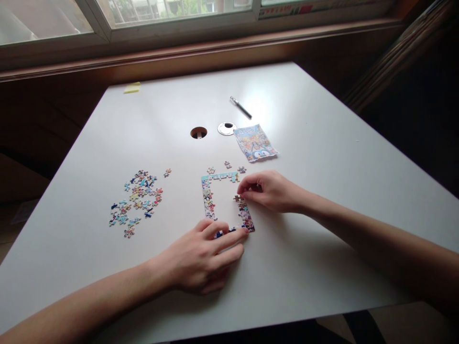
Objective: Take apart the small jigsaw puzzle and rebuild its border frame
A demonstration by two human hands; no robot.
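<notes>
A rectangular border of joined jigsaw pieces [208, 197] lies on the white table, its middle bare. My left hand [206, 253] rests across the border's bottom edge, fingers stretched out and apart, partly covering that side. One fingertip touches near the bottom right corner. At the upper part of the right side, my right hand [270, 191] is closed in a pinch on a small puzzle piece [237, 198], which its fingertips partly hide. Just above the border lie three loose pieces: one puzzle piece [211, 170] to the left, another [227, 164] in the middle, a third [242, 169] to the right.
Several loose puzzle pieces [136, 193] are spread left of the border. A printed picture sheet [256, 143] lies beyond it, near a pen [241, 107], a round cable hole [198, 133] and its cover [225, 128]. Yellow sticky notes [132, 88] sit at the far left edge.
</notes>
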